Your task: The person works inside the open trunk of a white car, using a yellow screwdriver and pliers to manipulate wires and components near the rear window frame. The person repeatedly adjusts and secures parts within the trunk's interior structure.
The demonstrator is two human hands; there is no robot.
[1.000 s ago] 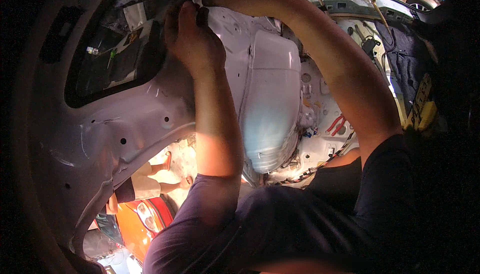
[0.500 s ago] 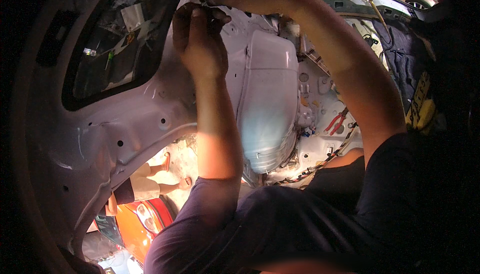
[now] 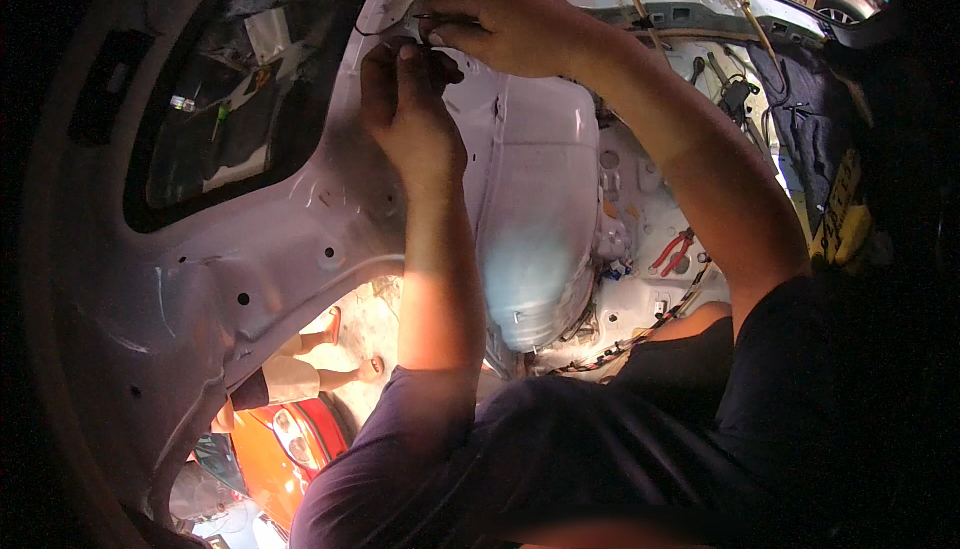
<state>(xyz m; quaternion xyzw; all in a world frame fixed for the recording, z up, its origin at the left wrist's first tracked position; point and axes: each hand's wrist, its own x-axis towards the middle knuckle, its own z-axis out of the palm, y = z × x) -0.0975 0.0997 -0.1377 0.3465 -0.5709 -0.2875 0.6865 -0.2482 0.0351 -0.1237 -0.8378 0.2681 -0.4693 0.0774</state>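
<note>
Both my hands are raised to the top of a white car body panel [image 3: 300,229]. My left hand [image 3: 405,114] pinches something small and dark against the panel's upper edge; what it is I cannot make out. My right hand [image 3: 505,19] sits just above it, closed around a thin dark tool [image 3: 445,19] whose tip points left toward my left fingers. A rounded white wheel-arch bulge [image 3: 540,219] lies directly below my hands.
A dark window opening [image 3: 220,99] with loose wires fills the upper left. Red-handled pliers [image 3: 672,251] lie on the white floor at right, near a wire bundle [image 3: 640,334]. Another person's legs [image 3: 300,374] and an orange car [image 3: 270,449] show through a gap below.
The view has shifted so my hands sit lower in the picture. My left fingers have closed up under the right hand, which stays on the thin tool.
</note>
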